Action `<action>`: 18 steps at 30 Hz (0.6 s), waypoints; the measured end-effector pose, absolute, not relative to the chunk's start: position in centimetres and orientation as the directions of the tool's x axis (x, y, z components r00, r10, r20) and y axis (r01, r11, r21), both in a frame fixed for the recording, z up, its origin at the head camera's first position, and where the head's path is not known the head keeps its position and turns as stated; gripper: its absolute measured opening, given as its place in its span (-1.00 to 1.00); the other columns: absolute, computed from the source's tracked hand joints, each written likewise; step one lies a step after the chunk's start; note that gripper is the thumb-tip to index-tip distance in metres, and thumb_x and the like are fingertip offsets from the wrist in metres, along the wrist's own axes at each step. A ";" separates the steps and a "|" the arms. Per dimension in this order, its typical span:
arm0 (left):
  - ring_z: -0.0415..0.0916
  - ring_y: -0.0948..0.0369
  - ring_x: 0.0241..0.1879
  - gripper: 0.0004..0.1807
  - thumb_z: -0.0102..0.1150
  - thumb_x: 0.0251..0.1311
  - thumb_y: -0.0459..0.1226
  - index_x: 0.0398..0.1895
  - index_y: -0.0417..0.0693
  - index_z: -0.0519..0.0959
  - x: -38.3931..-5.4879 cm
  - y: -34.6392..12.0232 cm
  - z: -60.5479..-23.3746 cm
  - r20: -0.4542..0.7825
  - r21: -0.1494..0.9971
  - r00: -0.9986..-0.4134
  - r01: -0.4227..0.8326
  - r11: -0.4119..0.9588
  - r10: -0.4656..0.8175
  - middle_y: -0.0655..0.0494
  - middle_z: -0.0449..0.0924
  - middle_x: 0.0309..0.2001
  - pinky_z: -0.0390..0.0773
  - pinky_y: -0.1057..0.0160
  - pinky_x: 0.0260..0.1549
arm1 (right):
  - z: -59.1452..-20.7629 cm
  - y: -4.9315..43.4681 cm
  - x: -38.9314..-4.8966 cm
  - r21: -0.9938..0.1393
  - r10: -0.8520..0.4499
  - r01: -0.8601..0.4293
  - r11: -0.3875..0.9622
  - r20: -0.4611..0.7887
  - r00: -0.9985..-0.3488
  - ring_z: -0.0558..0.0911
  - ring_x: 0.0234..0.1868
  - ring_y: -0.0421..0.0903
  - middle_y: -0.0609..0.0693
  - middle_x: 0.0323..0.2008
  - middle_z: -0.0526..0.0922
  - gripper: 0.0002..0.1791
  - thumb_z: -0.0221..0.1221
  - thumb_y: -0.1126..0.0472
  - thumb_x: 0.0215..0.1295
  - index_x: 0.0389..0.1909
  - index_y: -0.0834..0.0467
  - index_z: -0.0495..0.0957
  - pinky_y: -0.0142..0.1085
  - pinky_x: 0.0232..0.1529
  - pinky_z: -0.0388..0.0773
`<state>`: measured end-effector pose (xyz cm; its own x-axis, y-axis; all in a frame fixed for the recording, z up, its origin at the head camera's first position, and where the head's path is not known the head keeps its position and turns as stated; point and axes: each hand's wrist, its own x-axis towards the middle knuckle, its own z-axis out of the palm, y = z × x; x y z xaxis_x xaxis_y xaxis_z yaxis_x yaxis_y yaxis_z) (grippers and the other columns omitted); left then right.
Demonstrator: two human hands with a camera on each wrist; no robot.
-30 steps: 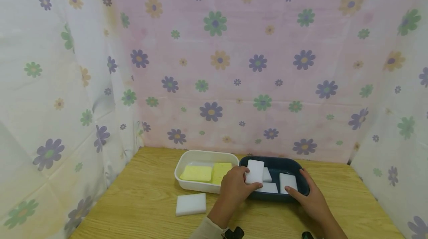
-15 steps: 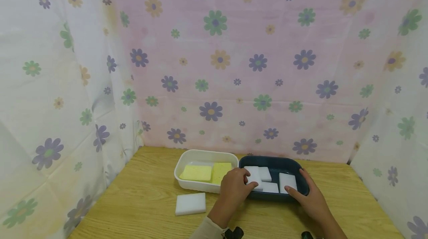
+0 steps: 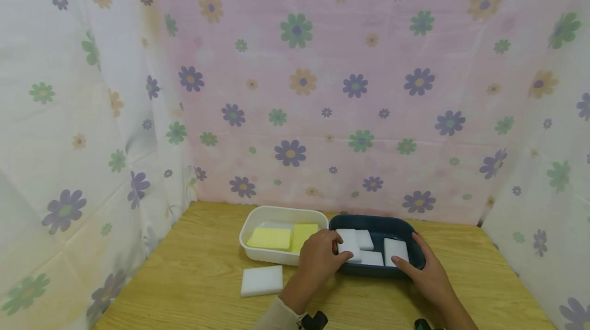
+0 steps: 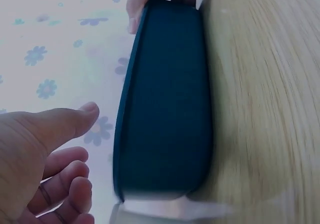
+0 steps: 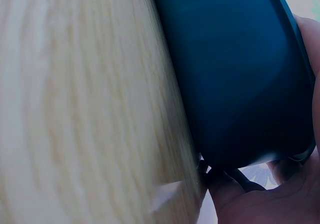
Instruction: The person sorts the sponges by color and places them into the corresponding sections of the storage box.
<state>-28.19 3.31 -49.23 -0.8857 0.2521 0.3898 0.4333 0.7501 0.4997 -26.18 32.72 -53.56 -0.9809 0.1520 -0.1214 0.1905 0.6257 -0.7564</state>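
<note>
A dark blue plastic box point(image 3: 380, 223) stands on the table with several white sponges inside. One white sponge point(image 3: 349, 246) lies at its left end, partly over others. My left hand point(image 3: 320, 259) hovers at that end, its thumb beside this sponge. In the left wrist view the left thumb and loosely bent fingers stand apart with nothing between them. My right hand point(image 3: 432, 276) grips the box's right end, thumb over the near rim beside another white sponge point(image 3: 396, 251). In the right wrist view the right hand point(image 5: 280, 199) wraps round the box's end.
Left of the dark box, close beside it, is a white plastic box point(image 3: 258, 253) with yellow sponges point(image 3: 269, 238). A single white sponge point(image 3: 261, 281) lies on the wooden table point(image 3: 193, 279) in front of it. Flowered cloth point(image 3: 322, 115) hangs behind and at both sides.
My left hand has lowered a white sponge into the left end of the dark box, let it go and drawn slightly left. The right hand has kept its grip on the box.
</note>
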 end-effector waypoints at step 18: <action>0.43 0.39 -0.45 -0.61 0.57 0.09 0.03 -0.15 0.02 0.72 -26.2 -3.6 -48.1 0.326 0.687 -0.887 0.459 0.563 0.326 0.11 0.61 -0.34 0.52 0.38 -0.41 | -53.3 32.5 -26.2 -0.761 0.150 0.192 0.619 -0.126 -0.981 -0.13 0.59 0.52 0.30 0.67 -0.24 0.31 0.27 -0.48 0.21 0.70 -0.13 -0.35 0.51 0.40 -0.02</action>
